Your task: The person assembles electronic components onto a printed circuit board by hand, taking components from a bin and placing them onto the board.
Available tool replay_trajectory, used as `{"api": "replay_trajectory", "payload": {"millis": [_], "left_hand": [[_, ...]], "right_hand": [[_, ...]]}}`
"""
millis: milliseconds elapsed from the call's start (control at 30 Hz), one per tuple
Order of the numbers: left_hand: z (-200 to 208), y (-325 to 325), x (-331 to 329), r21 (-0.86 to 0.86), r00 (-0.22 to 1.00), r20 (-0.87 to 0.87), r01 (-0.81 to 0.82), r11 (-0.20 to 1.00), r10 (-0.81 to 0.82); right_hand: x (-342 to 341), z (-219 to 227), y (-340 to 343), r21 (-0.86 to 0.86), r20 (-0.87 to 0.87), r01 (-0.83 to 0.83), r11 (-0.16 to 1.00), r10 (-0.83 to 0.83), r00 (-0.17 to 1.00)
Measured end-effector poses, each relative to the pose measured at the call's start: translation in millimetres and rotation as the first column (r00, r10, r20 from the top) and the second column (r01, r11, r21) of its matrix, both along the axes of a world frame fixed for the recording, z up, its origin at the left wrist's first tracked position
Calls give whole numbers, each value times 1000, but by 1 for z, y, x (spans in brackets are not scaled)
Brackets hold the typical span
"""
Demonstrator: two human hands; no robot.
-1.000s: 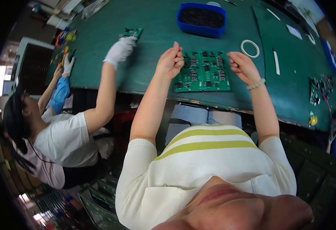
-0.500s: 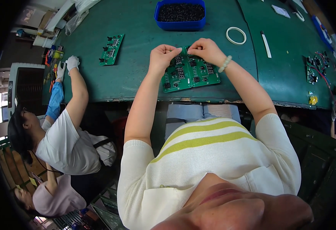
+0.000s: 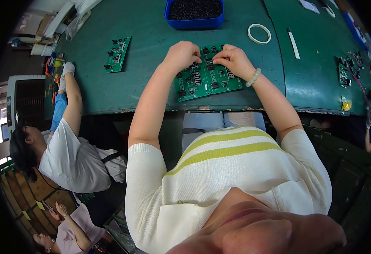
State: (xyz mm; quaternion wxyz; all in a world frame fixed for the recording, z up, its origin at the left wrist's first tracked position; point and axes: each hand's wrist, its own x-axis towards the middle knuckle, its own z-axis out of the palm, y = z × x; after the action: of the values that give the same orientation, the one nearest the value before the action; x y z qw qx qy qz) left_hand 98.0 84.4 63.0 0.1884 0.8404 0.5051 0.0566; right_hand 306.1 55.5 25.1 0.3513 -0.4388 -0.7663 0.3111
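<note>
The left hand (image 3: pixel 183 56) and right hand (image 3: pixel 235 60) are meeting over a green circuit board (image 3: pixel 214 77), which is lying flat on the table beneath their fingertips. It is probably sitting there so both hands can reach its small parts without stretching. The left fingers are curling inward with the thumb near them; the right thumb and forefinger are bending close together at the board's upper middle. I cannot tell how narrow either gap is, or whether a part is being pinched.

Beyond the fingers, a blue tub (image 3: pixel 198 24) is holding small black pieces, seemingly placed within easy reach. A white ring (image 3: pixel 260 42) is lying past the right fingers, and a white stick (image 3: pixel 294 45) farther right. Well left of the left fingers, a smaller board (image 3: pixel 117 55) is resting alone.

The green table (image 3: pixel 151 95) is showing scuffs and a worn near edge. Far left of the fingers, a co-worker in a white shirt (image 3: pixel 73 161) is sitting, a white-gloved hand (image 3: pixel 68 68) lying near some tools.
</note>
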Motion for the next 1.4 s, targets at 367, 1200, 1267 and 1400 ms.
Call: {"api": "replay_trajectory", "payload": {"millis": [367, 1200, 1267, 1400], "left_hand": [[3, 10, 9, -185, 998, 26, -56, 981, 62], [17, 25, 12, -172, 955, -200, 185, 968, -218], [18, 28, 11, -179, 945, -215, 209, 961, -246], [19, 27, 18, -176, 913, -279, 255, 951, -297]], "right_hand": [[4, 12, 1, 277, 389, -220, 935, 100, 916], [0, 19, 22, -161, 389, -201, 966, 250, 887], [1, 18, 22, -153, 380, -199, 968, 244, 892], [1, 18, 21, -158, 373, -199, 967, 245, 895]]}}
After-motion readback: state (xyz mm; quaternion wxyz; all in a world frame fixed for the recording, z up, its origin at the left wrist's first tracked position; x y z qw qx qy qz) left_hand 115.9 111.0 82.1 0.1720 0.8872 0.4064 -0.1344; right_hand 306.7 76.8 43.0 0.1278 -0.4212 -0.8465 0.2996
